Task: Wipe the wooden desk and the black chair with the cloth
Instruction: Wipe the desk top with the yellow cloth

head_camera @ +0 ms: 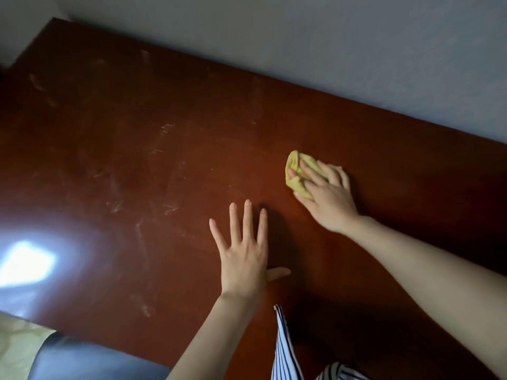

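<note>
Cloth (295,171) half hidden under right hand (327,194), chair (82,360) cut off

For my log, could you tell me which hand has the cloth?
The right hand, holding the bunched yellow cloth against the desk; the left hand is spread open, holding nothing.
</note>
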Demonstrator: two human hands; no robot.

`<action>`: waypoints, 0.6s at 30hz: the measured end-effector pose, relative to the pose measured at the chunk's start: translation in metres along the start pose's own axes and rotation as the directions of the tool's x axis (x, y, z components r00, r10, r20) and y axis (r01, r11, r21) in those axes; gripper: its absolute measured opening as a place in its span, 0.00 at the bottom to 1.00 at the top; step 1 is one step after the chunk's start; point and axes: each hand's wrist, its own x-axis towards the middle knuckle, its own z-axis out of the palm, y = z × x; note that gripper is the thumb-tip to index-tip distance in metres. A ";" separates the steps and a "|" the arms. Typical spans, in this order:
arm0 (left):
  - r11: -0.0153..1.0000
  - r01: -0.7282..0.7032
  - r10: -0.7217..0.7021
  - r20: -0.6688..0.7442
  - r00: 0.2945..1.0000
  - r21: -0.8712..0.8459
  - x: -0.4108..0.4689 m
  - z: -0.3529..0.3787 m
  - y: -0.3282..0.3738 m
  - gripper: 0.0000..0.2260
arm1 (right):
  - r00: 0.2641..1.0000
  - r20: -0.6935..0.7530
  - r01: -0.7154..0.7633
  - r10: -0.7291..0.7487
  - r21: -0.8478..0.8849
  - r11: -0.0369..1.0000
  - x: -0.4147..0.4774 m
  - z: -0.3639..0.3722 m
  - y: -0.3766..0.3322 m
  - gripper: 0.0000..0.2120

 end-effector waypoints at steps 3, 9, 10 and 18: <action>0.999 0.054 -0.054 -0.007 0.999 -0.004 -0.020 0.005 -0.010 0.54 | 0.993 -0.024 0.118 -0.118 0.033 0.992 -0.044 0.007 -0.032 0.26; 0.996 0.086 -0.086 0.008 0.996 0.002 -0.059 0.013 -0.024 0.57 | 0.835 -0.088 0.546 -0.543 0.012 0.838 -0.108 0.030 -0.051 0.22; 0.996 0.089 -0.089 0.024 0.996 0.003 -0.068 0.012 -0.026 0.58 | 0.776 -0.067 0.629 -0.628 -0.001 0.778 -0.114 0.032 -0.049 0.25; 0.987 0.160 -0.159 0.037 0.987 -0.028 -0.109 0.015 -0.034 0.56 | 0.678 0.034 0.734 -0.734 -0.078 0.675 -0.061 0.004 -0.034 0.39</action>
